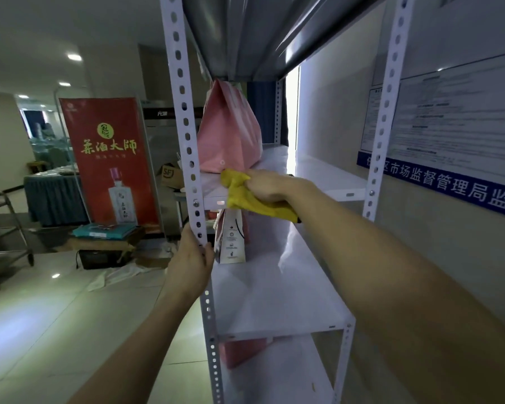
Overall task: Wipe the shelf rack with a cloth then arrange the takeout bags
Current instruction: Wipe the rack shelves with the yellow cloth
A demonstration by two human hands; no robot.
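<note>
A white metal shelf rack (274, 304) with perforated uprights fills the middle of the head view. My right hand (267, 186) grips a yellow cloth (245, 196) at the front edge of the upper shelf board. Just behind the cloth a pink takeout bag (228, 129) stands on that board. A white takeout bag with printed icons (231, 243) stands on the shelf below, and a red bag (239, 351) shows on the one under that. My left hand (191, 263) grips the front left upright (184, 118).
A red banner with a bottle picture (111, 161) stands left of the rack, with boxes (105, 240) and a white sheet on the tiled floor beside it. A metal trolley (3, 228) is at far left. The wall with notice boards (455, 118) runs along the right.
</note>
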